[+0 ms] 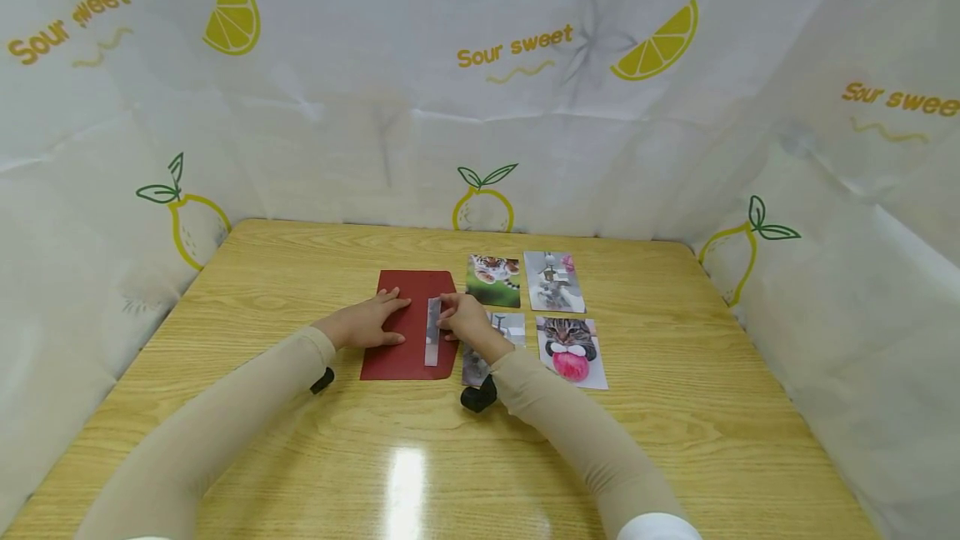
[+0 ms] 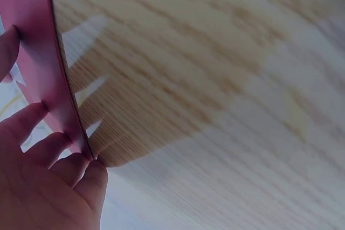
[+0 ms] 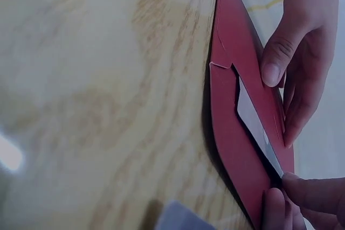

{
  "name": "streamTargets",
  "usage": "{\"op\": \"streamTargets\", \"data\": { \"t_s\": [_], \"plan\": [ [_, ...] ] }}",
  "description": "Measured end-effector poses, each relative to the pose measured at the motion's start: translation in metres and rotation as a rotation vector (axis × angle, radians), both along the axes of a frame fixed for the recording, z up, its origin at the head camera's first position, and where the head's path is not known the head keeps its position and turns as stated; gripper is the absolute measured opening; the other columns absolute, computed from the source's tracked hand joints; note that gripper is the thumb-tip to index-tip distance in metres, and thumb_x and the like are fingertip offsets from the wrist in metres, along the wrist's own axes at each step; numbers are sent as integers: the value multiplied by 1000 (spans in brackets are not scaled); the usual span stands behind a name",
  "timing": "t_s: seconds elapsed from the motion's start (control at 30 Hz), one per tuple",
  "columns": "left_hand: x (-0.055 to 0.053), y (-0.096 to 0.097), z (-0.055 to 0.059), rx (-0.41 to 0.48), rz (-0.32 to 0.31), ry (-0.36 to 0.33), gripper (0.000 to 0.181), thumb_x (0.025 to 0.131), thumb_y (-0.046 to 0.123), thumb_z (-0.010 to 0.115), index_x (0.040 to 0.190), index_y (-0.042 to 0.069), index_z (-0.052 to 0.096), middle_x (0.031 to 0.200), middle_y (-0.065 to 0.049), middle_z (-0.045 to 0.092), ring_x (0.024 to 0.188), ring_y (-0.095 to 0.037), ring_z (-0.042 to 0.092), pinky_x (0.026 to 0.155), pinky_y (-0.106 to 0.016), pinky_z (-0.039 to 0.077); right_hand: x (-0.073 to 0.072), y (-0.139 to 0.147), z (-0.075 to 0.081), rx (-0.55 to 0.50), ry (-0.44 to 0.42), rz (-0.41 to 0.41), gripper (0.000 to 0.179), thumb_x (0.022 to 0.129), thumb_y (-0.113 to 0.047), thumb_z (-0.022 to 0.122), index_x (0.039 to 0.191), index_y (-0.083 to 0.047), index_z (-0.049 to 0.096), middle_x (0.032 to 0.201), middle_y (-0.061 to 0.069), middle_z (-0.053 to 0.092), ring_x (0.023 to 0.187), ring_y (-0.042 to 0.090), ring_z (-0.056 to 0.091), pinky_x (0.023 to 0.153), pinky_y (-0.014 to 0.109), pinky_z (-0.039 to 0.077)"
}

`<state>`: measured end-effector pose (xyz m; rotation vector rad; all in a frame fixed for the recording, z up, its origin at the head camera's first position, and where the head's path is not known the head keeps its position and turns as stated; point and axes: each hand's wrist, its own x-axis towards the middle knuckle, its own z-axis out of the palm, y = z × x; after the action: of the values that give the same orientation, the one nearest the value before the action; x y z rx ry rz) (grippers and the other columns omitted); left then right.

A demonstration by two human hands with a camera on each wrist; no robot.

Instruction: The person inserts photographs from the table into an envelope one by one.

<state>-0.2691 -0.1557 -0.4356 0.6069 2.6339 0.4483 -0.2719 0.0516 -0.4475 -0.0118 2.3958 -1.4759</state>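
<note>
- A red envelope (image 1: 407, 283) is lying on the tabletop (image 1: 450, 465) between the 2 grips; the left grip (image 1: 373, 319) is pressing on it with fingers spread apart.
- The right grip (image 1: 468, 325) is pinching the edge of 1 pale card (image 1: 432, 336), showing as a narrow strip just left of this grip; the rest is probably sitting inside the envelope.
- Beyond the right grip, a tiger photo (image 1: 492, 280) and a grey photo (image 1: 553, 282) are lying; a cat photo (image 1: 572, 352) is lying to its right, and a partly hidden photo (image 1: 474, 365) under its wrist.
- The card is looking light, thin, fairly stiff, smooth and easy to crease; its exposed long edge is seeming the best hold.
- The right wrist view is revealing a dark gap between card and envelope flap (image 3: 229, 127), which the head view is flattening. The left wrist view is showing the envelope's thin edge, not the card.
</note>
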Motion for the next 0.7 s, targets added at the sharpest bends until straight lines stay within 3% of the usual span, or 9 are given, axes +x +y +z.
{"op": "streamTargets", "data": {
  "t_s": [0.7],
  "plan": [
    [0, 1, 0, -4, 4, 0, 74, 94, 39, 62, 153, 9, 28, 161, -21, 12, 149, -39, 8, 117, -55, 21, -5, -5, 0, 69, -13, -24, 55, 87, -3, 70, 139, -15, 55, 77, 4, 66, 62, 13, 60, 47, 22, 49]
  ]
}}
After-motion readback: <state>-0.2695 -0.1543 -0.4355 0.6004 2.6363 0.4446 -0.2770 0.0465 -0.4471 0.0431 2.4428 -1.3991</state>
